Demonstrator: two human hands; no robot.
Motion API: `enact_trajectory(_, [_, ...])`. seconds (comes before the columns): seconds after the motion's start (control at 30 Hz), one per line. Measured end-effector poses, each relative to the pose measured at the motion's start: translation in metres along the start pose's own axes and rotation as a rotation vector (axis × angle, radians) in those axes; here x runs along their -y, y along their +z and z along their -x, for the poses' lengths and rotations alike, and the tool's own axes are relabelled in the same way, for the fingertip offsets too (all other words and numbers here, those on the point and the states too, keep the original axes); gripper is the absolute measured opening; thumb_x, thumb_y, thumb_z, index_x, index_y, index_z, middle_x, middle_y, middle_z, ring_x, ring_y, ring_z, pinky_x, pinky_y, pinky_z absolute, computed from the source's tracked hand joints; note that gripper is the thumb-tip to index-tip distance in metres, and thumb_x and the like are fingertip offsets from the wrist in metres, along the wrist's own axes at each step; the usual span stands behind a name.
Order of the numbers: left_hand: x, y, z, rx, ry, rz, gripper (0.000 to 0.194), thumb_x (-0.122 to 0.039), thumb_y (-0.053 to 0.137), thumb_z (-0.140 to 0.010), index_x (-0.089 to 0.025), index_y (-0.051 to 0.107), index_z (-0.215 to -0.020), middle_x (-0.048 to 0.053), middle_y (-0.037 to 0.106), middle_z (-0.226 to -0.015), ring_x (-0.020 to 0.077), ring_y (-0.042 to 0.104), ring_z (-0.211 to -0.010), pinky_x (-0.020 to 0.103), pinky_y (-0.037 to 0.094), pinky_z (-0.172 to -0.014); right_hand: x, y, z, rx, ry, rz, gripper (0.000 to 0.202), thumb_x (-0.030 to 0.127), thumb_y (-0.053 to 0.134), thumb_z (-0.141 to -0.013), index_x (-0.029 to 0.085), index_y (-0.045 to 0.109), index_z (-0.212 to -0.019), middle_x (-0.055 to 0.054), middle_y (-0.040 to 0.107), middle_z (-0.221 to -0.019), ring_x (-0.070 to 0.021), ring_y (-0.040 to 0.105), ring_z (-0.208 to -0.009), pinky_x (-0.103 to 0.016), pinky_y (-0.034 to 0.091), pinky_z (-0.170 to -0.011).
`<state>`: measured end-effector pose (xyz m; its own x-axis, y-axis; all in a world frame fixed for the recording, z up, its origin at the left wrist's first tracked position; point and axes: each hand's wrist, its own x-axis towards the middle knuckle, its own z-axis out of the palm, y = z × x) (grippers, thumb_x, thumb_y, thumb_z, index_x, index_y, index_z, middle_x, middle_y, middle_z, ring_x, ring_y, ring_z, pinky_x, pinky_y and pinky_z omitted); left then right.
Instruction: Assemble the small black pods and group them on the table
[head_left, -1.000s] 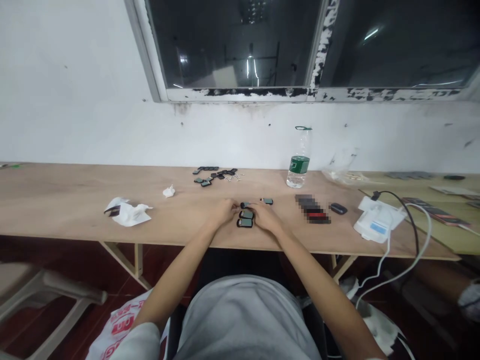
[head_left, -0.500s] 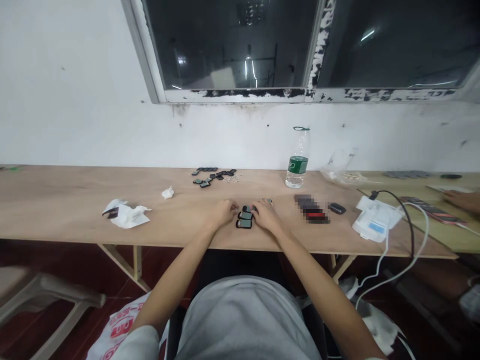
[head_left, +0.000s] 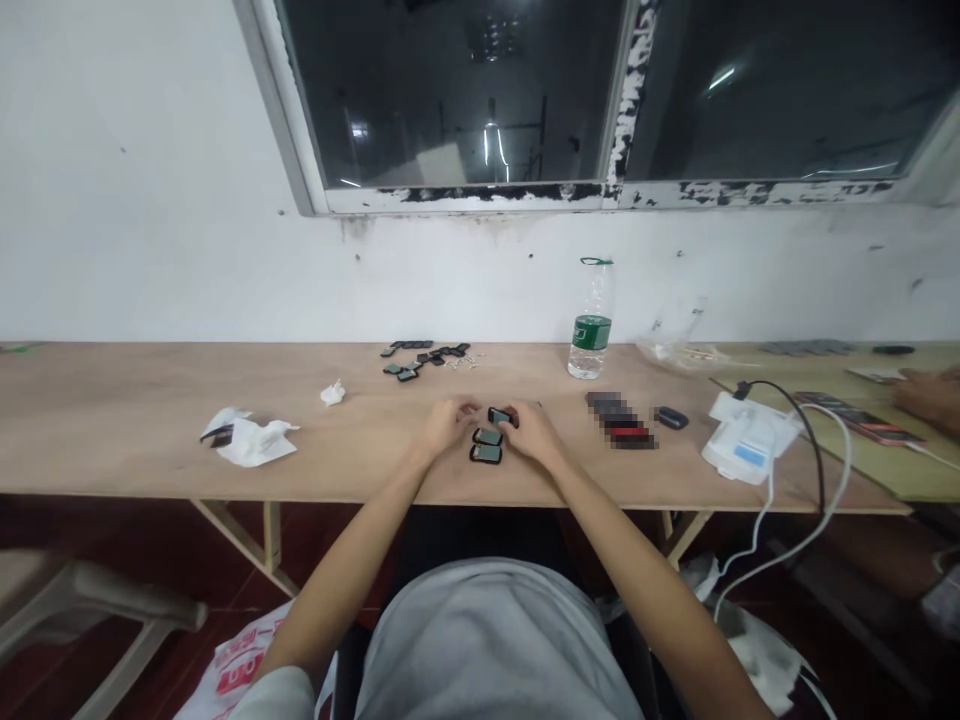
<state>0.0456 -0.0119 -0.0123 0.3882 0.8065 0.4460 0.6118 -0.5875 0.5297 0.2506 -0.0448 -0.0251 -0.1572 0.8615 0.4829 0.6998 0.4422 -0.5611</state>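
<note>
My right hand (head_left: 531,430) pinches a small black-rimmed piece with a grey-green face (head_left: 499,415) by its right end, slightly tilted. To its left, my left hand (head_left: 451,422) has its fingers curled together close to that piece; whether anything is in them is too small to tell. Just below the hands lie two similar pieces, an upper black-rimmed piece (head_left: 487,437) and a lower black-rimmed piece (head_left: 486,454), side by side on the wooden table (head_left: 360,460). Farther back is a loose group of several such dark pieces (head_left: 409,370), with small whitish bits (head_left: 466,361) beside it.
A water bottle (head_left: 590,335) stands behind a pixelated item (head_left: 621,422) and a black oval object (head_left: 670,417). At right are a white box (head_left: 750,440) with cables, a phone (head_left: 862,418) and another person's hand (head_left: 930,398). Crumpled tissue (head_left: 259,440) lies at left.
My right hand has raised the top piece of the row and turned it slightly, shifting it a little away from the two below. My left hand stays close by.
</note>
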Motion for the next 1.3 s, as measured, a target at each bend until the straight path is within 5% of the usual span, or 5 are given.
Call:
enact_trajectory(0.23, [-0.013,-0.004,0.000,-0.119,0.100,0.080,0.023,-0.030,0.065,-0.088,-0.019,0.074,-0.106,0.007,0.077,-0.103,0.0202,0.070,-0.084,0.030,0.055,-0.075,0.008,-0.005,-0.003,-0.137,0.077,-0.193,0.022,0.025,0.064,-0.083,0.018,0.074,-0.101,-0.006,0.077,-0.090,-0.0177,0.065,-0.069,-0.028,0.051,-0.070])
enact_trajectory(0.57, [-0.010,-0.004,0.001,-0.111,0.193,0.203,0.020,-0.034,0.066,-0.090,-0.022,0.081,-0.095,0.010,0.076,-0.115,0.0274,0.071,-0.107,0.040,0.056,-0.098,0.008,-0.008,-0.008,-0.057,0.063,-0.447,0.027,0.028,0.056,-0.086,0.016,0.075,-0.101,-0.008,0.077,-0.094,-0.0215,0.069,-0.080,-0.032,0.055,-0.073])
enact_trajectory(0.9, [-0.013,-0.002,0.000,-0.056,-0.033,0.536,0.022,-0.037,0.081,-0.072,-0.018,0.081,-0.084,0.011,0.078,-0.107,0.0292,0.074,-0.101,0.043,0.058,-0.095,0.006,-0.005,-0.007,0.045,0.101,-0.591,0.028,0.025,0.058,-0.084,0.014,0.077,-0.101,-0.010,0.078,-0.099,-0.0196,0.069,-0.074,-0.031,0.056,-0.067])
enact_trajectory(1.3, [-0.013,-0.006,0.005,0.076,-0.222,0.391,0.020,-0.033,0.085,-0.060,-0.018,0.076,-0.069,0.006,0.078,-0.077,0.0245,0.073,-0.074,0.033,0.058,-0.069,0.015,-0.003,0.000,0.096,0.030,-0.443,0.022,0.017,0.061,-0.086,0.018,0.079,-0.099,-0.008,0.080,-0.103,-0.0234,0.073,-0.093,-0.035,0.056,-0.088])
